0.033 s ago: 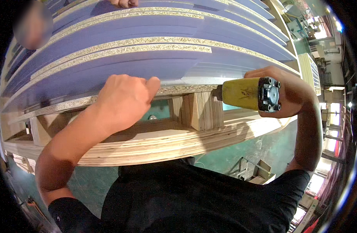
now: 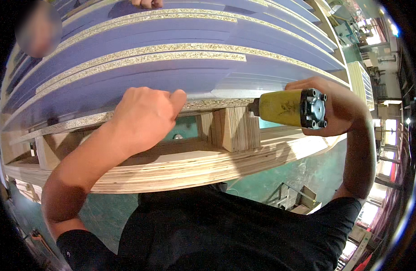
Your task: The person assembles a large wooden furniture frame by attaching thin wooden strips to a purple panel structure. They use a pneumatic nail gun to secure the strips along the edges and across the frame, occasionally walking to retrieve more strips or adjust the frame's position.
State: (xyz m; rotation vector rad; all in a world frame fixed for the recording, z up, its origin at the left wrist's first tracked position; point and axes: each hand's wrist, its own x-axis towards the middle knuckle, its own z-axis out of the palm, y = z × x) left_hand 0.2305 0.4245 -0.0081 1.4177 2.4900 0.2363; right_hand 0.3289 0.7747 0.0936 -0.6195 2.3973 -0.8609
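Observation:
My right hand (image 2: pixel 336 108) is closed round a yellow nail gun (image 2: pixel 282 108) with a black bolted end cap. The gun lies level, its dark nose pointing left at the near particle board panel (image 2: pixel 226 104), close to a plywood block (image 2: pixel 243 128). My left hand (image 2: pixel 147 115) grips the upper edge of the same panel further left, its fingers curled and mostly hidden. The panel stands on edge, with a blue-grey face behind it. Below it runs a stacked plywood rail (image 2: pixel 180 174).
Several more particle board strips (image 2: pixel 190 47) run in rows between blue-grey faces (image 2: pixel 162 81). Another person's hand (image 2: pixel 147 3) rests at the far edge. A metal frame (image 2: pixel 291 198) stands on the green floor (image 2: pixel 257 180) at lower right.

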